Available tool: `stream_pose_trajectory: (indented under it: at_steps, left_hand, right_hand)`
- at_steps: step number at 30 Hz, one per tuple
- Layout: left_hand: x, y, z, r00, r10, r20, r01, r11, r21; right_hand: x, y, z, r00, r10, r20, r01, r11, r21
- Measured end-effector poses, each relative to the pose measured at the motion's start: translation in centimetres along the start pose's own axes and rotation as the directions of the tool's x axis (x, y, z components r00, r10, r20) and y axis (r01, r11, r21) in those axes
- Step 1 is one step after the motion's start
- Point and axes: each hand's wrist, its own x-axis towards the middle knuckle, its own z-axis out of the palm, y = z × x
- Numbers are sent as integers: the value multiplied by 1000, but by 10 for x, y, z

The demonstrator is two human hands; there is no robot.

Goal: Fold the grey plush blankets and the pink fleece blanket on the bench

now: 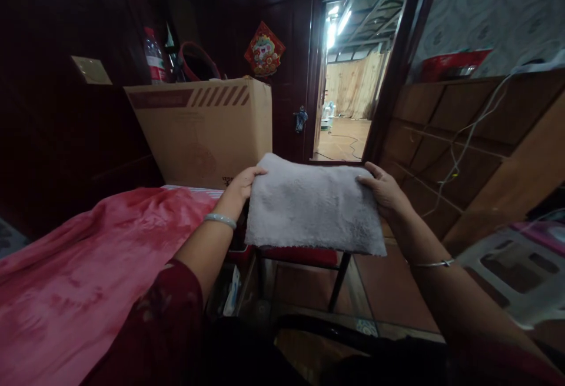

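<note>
A grey fluffy folded cloth (313, 206) hangs in the air in front of me, held flat by its two upper corners. My left hand (243, 185) grips the left corner, with a pale bangle on that wrist. My right hand (383, 189) grips the right corner, with a thin metal bangle further down the arm. The cloth's lower edge hangs free above a red seat (300, 255) with dark metal legs.
A bed with a red blanket (88, 268) lies at the left. A large cardboard box (205, 130) stands behind it, with a bottle (154, 56) beyond. An open doorway (348, 80) is ahead. Wooden cabinets (463, 139) with a white cable and a white plastic chair (507, 268) are at the right.
</note>
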Motion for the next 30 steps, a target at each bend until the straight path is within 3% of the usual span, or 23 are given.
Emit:
stream_pose_trajectory:
  at_steps: [5,9,12,16,24,30]
  left_hand:
    - [15,-10,-8,1000,5,-10,-5,999,43]
    - [19,-9,-14,993,121,-17,-115,972,206]
    - [20,-7,-14,970,237,-62,-190,888,418]
    - [19,-6,-10,950,302,-78,-215,816,536]
    - [19,-13,-3,850,521,-81,-289,588,755]
    - [22,-16,0,827,558,-66,-270,497,825]
  right_hand:
    - [6,17,-7,999,12,48,-10,999,-41]
    - [11,16,-9,997,-54,64,60,993,-106]
    - [15,19,-13,983,-166,76,180,955,-236]
    - [20,26,-19,952,-286,112,307,862,-404]
    - [17,42,-18,939,-342,31,300,772,-561]
    - [7,37,-15,927,-374,4,320,786,-529]
